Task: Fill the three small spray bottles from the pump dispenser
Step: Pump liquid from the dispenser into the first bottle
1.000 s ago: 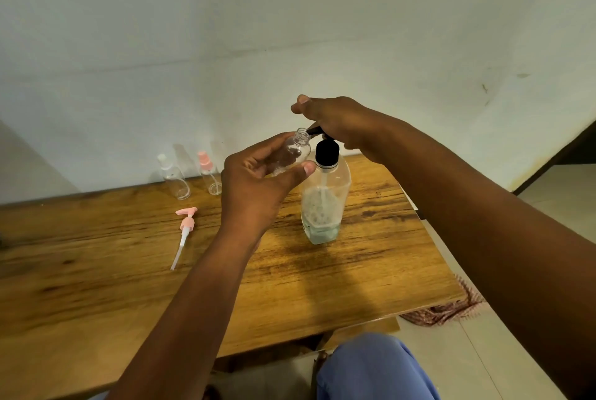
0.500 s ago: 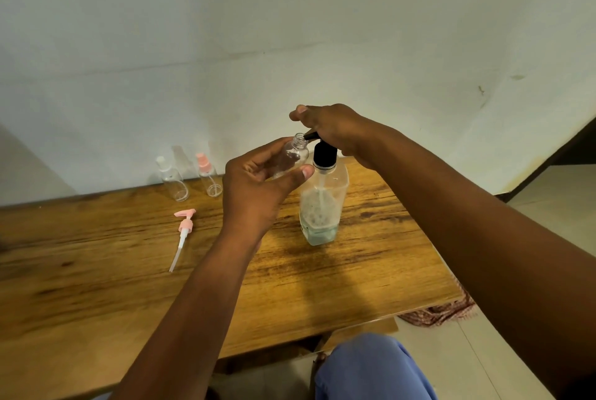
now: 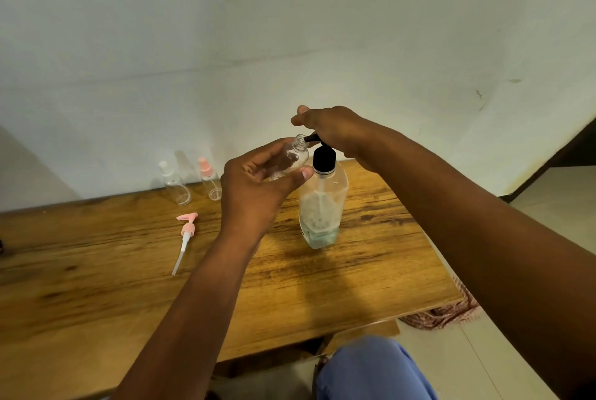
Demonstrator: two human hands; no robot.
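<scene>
Spray bottle (image 3: 292, 158), uncapped, sits tilted in the left hand (image 3: 254, 186), fingers and thumb curled round its body, mouth meeting the black nozzle at about 1 o'clock. It looks light, thin clear plastic, likely slick and easy to dent, so a grip round the middle of the body seems best. The right hand (image 3: 332, 130) rests on top of the pump dispenser (image 3: 322, 206), pressing its head. Two capped bottles (image 3: 175, 185) stand at 10 o'clock on the table (image 3: 96, 286); a pink sprayer top (image 3: 186, 232) lies nearer
</scene>
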